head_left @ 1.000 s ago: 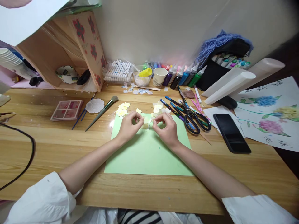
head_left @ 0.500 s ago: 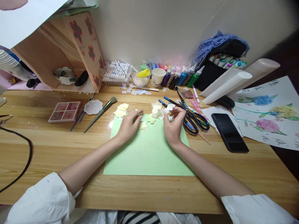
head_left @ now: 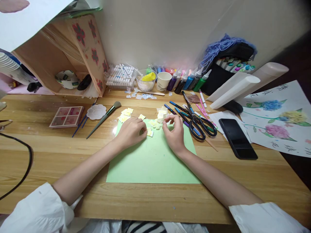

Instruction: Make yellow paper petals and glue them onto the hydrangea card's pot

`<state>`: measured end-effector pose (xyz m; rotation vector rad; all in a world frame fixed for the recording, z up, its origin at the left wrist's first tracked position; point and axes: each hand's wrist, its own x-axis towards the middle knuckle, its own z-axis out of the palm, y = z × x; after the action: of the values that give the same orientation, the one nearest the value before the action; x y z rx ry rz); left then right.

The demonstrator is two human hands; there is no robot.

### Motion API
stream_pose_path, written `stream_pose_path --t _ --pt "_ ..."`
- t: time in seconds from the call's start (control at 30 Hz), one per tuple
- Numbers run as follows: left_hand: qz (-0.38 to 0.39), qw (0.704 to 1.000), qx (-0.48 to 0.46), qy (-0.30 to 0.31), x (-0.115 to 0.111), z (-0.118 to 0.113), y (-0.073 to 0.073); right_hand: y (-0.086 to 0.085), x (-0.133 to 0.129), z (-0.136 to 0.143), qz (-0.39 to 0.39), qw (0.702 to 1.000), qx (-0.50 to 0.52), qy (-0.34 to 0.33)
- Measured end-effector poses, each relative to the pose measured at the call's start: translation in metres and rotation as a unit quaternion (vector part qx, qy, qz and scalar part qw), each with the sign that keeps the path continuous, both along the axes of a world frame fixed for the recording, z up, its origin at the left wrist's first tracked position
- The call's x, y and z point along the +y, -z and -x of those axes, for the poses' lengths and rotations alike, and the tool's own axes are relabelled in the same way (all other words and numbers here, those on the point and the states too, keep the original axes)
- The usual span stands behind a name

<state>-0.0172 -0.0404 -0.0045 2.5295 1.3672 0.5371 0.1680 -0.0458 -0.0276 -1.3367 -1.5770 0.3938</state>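
Note:
A light green sheet of paper (head_left: 155, 161) lies flat on the wooden table under both my hands. My left hand (head_left: 131, 132) rests over its upper left part, fingers curled toward the thumb; what is in them, if anything, is hidden. Beside that thumb lies a small yellow paper square (head_left: 149, 132). At the sheet's top edge, my right hand (head_left: 175, 131) has thumb and forefinger pinched together beside a loose pile of pale yellow paper scraps (head_left: 161, 114). Anything between those fingertips is too small to make out. More yellow paper squares (head_left: 125, 114) lie beyond my left hand.
Black-handled scissors (head_left: 201, 126) and several pens lie right of the sheet, near a black phone (head_left: 238, 138). Leftward are a green-handled brush (head_left: 103, 120), a white flower-shaped palette (head_left: 96, 112) and a pink case (head_left: 66, 116). A paper cup (head_left: 163, 81) and bottles stand behind.
My left hand's fingers have curled in, and a yellow square now shows beyond them. My right hand has moved slightly left and down; the white scrap at its fingertips is no longer visible there.

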Motion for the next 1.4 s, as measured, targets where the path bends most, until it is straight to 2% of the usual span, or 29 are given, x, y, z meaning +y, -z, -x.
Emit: stream_pose_path --t 0.17,0.23,0.4,0.57,0.77,0.97,1.13,1.4 --pt "0.015 1.0 -0.023 -0.013 0.001 0.001 -0.003 -0.003 -0.002 0.002 0.019 0.989 -0.073 -0.124" --pt "0.014 1.0 -0.008 -0.005 0.0 0.001 -0.007 -0.004 -0.002 0.003 0.02 0.985 -0.093 -0.141" --pt "-0.017 0.997 0.071 0.015 -0.001 0.0 -0.009 -0.003 -0.002 0.003 0.018 0.986 -0.091 -0.138" --pt "-0.031 0.996 0.076 0.02 0.001 0.001 -0.004 -0.002 -0.002 0.003 0.02 0.986 -0.085 -0.139" --pt "0.023 1.0 0.019 0.002 0.004 0.004 -0.004 -0.001 -0.002 0.002 0.027 0.988 -0.08 -0.131" --pt "0.097 0.991 -0.088 -0.036 0.003 0.004 -0.008 -0.002 -0.002 0.002 0.021 0.989 -0.072 -0.131" --pt "0.099 0.976 -0.188 -0.049 0.002 0.001 -0.01 -0.003 -0.002 0.002 0.018 0.988 -0.059 -0.143" --pt "0.096 0.979 -0.174 -0.037 -0.002 -0.002 -0.007 -0.005 -0.003 0.003 0.007 0.984 -0.057 -0.167"
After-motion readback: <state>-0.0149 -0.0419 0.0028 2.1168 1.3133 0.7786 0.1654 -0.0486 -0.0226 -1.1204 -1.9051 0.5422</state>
